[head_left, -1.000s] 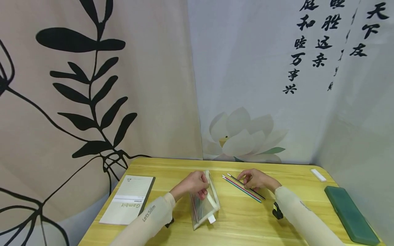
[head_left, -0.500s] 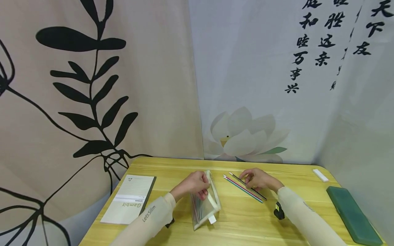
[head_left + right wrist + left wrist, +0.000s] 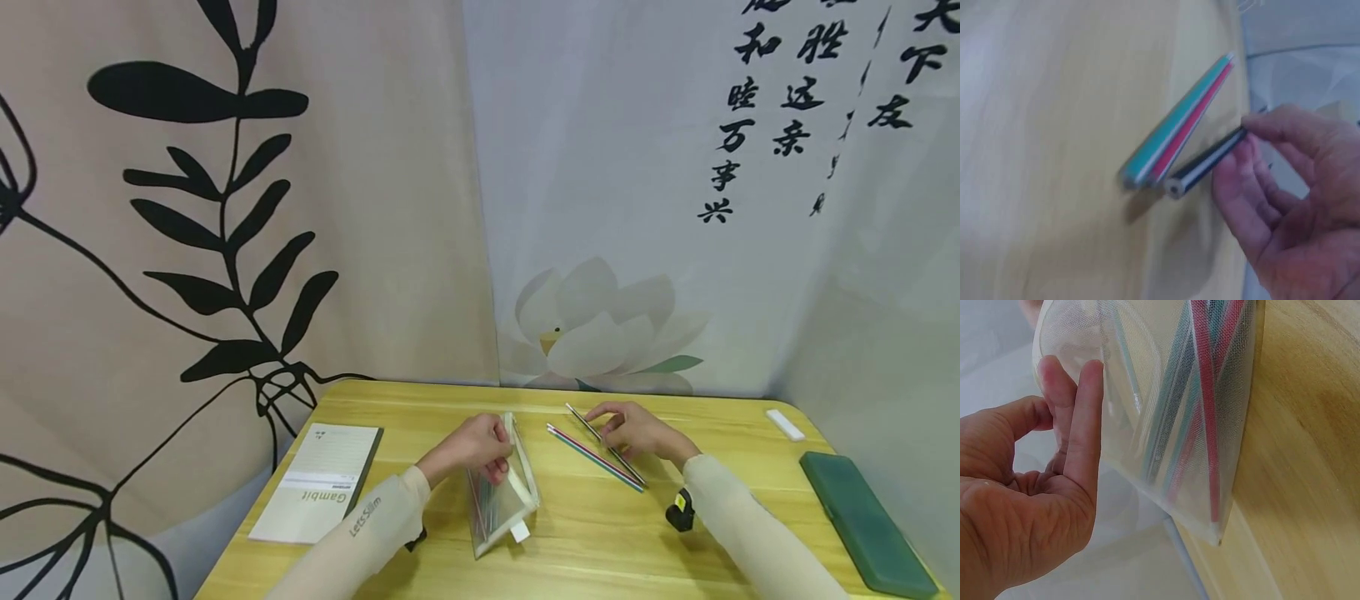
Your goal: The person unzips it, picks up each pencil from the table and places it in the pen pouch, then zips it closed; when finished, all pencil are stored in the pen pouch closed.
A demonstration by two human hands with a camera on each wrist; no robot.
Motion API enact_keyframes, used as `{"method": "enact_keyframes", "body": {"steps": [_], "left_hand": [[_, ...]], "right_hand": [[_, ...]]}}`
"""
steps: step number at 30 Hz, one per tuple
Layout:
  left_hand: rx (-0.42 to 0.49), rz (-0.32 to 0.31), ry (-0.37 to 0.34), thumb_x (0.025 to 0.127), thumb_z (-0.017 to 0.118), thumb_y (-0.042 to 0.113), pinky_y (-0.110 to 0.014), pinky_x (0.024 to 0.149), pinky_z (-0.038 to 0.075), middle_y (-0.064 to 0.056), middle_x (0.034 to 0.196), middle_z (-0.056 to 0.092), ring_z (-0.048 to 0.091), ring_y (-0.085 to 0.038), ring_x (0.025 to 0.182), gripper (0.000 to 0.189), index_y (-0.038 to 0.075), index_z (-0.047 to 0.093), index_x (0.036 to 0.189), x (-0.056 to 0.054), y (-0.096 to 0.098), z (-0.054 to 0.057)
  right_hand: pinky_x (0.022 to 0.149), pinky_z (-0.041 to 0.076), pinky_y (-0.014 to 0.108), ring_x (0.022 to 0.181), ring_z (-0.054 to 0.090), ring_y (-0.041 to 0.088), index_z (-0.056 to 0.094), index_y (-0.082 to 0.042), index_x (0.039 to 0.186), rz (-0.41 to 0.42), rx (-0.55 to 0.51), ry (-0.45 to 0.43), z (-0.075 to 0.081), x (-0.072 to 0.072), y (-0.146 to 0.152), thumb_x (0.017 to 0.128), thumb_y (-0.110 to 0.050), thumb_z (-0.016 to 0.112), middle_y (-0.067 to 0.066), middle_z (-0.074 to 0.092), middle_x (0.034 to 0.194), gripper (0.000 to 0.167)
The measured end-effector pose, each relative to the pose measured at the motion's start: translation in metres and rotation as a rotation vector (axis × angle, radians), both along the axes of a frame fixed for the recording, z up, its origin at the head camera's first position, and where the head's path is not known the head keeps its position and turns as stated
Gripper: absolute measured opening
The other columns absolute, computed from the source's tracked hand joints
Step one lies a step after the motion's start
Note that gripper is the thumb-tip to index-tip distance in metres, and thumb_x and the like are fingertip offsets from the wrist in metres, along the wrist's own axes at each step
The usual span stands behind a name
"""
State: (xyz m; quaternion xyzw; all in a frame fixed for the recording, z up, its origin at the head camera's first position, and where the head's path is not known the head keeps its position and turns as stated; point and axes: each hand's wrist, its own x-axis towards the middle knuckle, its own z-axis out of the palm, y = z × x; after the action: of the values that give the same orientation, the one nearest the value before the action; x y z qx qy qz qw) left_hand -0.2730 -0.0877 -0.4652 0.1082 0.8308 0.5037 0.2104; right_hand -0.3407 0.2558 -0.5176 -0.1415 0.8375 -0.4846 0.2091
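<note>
In the head view my left hand pinches the upper edge of a see-through mesh pencil case, holding it tilted up on the table. Several teal, red and dark pencils show through the mesh pencil case in the left wrist view. My right hand pinches a black pencil between thumb and fingers, and its near end is raised from the wood. Beside it, a teal pencil and a red pencil lie side by side on the table.
A notebook marked Gambit lies at the left of the wooden table. On the right are a small white block and a long green case along the table edge. A printed curtain hangs behind.
My right hand has lifted and tilted the black pencil, turning it a little away from the teal and red ones. The left hand keeps its grip on the mesh case. The view shifts slightly.
</note>
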Motion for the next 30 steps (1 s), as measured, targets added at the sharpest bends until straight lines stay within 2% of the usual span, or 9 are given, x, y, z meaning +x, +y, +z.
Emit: {"method": "enact_keyframes", "body": {"steps": [4,7,11,15,19,24,27,30], "left_hand": [[0.011,0.002,0.001,0.1,0.061,0.004,-0.039,0.059,0.068,-0.009,0.066,0.066,0.066,-0.015,0.05,0.007,-0.001,0.056,0.099,-0.001,-0.001,0.0],[0.017,0.002,0.006,0.099,0.061,0.004,-0.041,0.06,0.068,-0.009,0.066,0.066,0.066,-0.015,0.05,0.007,0.0,0.056,0.098,-0.002,-0.002,-0.001],[0.008,0.003,0.014,0.099,0.062,0.005,-0.042,0.06,0.068,-0.009,0.066,0.068,0.066,-0.015,0.05,0.008,0.0,0.056,0.098,-0.003,-0.003,-0.003],[-0.001,0.007,0.017,0.099,0.063,0.006,-0.048,0.066,0.069,-0.009,0.066,0.068,0.067,-0.015,0.05,0.008,0.0,0.057,0.097,-0.003,-0.004,-0.004],[-0.003,0.01,0.013,0.099,0.062,0.006,-0.047,0.065,0.069,-0.009,0.066,0.068,0.067,-0.014,0.049,0.008,0.001,0.057,0.097,-0.004,-0.004,-0.006],[-0.005,0.011,0.01,0.098,0.062,0.006,-0.045,0.062,0.069,-0.008,0.066,0.068,0.066,-0.015,0.05,0.007,0.001,0.056,0.097,-0.005,-0.004,-0.007],[-0.003,0.012,0.011,0.097,0.061,0.004,-0.045,0.063,0.069,-0.008,0.065,0.068,0.066,-0.014,0.049,0.006,0.002,0.056,0.096,-0.005,-0.004,-0.007],[0.002,0.013,0.005,0.098,0.061,0.004,-0.043,0.061,0.069,-0.008,0.065,0.067,0.066,-0.014,0.049,0.006,0.002,0.055,0.096,-0.004,-0.005,-0.006]], "right_hand": [[0.056,0.057,0.034,0.074,0.059,0.018,0.06,-0.007,0.142,-0.025,-0.011,0.031,0.012,0.002,-0.014,0.097,-0.004,0.07,0.013,0.066,0.101,0.046],[0.061,0.062,0.037,0.081,0.066,0.021,0.059,-0.008,0.143,-0.037,-0.042,0.021,0.019,0.006,-0.028,0.098,-0.006,0.069,0.016,0.069,0.104,0.046],[0.064,0.061,0.036,0.082,0.062,0.019,0.057,-0.011,0.145,-0.046,-0.137,-0.062,0.024,0.018,-0.051,0.099,-0.008,0.067,0.008,0.069,0.098,0.048],[0.064,0.06,0.032,0.079,0.056,0.016,0.055,-0.011,0.147,-0.031,-0.232,-0.148,0.025,0.033,-0.075,0.096,-0.008,0.067,0.002,0.065,0.092,0.052],[0.062,0.061,0.029,0.082,0.061,0.015,0.058,-0.012,0.145,-0.025,-0.275,-0.21,0.023,0.047,-0.093,0.094,-0.009,0.069,0.007,0.069,0.101,0.053],[0.071,0.064,0.035,0.1,0.069,0.024,0.058,-0.012,0.144,-0.055,-0.301,-0.268,0.023,0.062,-0.11,0.092,-0.011,0.072,0.018,0.067,0.125,0.054],[0.073,0.063,0.036,0.102,0.07,0.025,0.056,-0.01,0.144,-0.084,-0.324,-0.294,0.023,0.07,-0.117,0.091,-0.01,0.071,0.016,0.068,0.124,0.055],[0.069,0.063,0.032,0.093,0.07,0.021,0.056,-0.008,0.144,-0.13,-0.359,-0.319,0.02,0.076,-0.122,0.09,-0.009,0.07,0.012,0.07,0.113,0.056]]}}
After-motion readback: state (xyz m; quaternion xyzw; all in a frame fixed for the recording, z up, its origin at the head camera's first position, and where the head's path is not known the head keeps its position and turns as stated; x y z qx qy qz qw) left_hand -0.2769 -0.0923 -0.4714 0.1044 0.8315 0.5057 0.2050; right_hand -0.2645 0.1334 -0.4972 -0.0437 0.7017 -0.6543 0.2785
